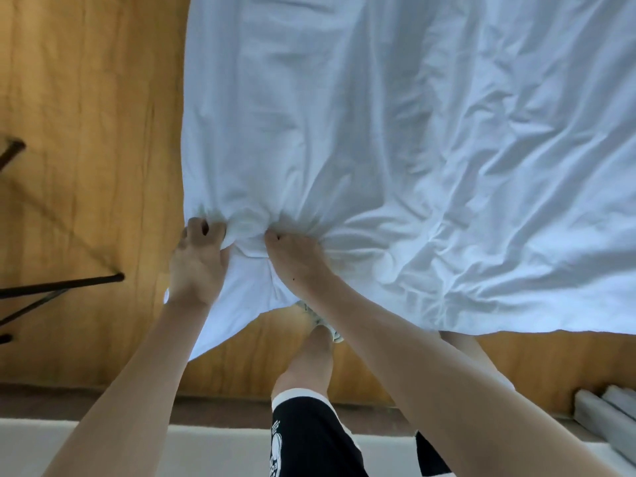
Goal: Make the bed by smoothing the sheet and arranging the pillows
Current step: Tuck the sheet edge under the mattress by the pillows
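Both hands: left hand, right hand on sheet corner

One sheet, two hands, two legs, maybe three black rods.

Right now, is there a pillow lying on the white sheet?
No, the sheet shows only wrinkled white fabric, bunched where both hands grip its near corner.

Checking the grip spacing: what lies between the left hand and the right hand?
In the head view, only a bunched fold of the white sheet lies between the left hand and the right hand; both grip it near its corner.
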Available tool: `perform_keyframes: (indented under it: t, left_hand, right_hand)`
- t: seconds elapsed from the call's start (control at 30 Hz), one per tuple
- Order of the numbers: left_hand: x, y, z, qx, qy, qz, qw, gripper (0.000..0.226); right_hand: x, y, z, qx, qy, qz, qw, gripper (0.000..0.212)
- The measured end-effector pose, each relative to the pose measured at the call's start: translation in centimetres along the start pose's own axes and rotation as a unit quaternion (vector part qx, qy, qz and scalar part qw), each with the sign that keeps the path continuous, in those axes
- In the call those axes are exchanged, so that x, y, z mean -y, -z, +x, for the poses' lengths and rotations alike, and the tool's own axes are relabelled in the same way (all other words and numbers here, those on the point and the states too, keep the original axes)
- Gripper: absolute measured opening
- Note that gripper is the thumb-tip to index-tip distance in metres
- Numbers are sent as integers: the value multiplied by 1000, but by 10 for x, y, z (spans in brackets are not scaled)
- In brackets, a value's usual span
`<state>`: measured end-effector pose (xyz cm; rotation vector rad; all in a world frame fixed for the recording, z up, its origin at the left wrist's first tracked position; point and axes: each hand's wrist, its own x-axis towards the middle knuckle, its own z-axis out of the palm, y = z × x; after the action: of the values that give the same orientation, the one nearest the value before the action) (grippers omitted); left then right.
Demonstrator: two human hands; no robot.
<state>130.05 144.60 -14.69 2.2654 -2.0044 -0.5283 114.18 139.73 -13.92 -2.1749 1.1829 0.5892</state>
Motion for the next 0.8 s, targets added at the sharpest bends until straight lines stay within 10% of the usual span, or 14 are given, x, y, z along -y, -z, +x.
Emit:
perform_keyframes:
  t: [0.23, 0.4, 0.8]
  left_hand:
    - [41, 82, -50, 16, 66, 106, 992, 19]
    - [26, 75, -64, 171, 287, 135, 933, 45]
    - [-144, 98, -92, 252, 66, 114, 959, 47]
  right_hand:
    - [89, 19, -33, 8, 56, 96, 994, 36]
    - [93, 3, -52, 92, 72, 0, 993, 45]
    - [-50, 45, -205, 41, -121, 120, 984, 36]
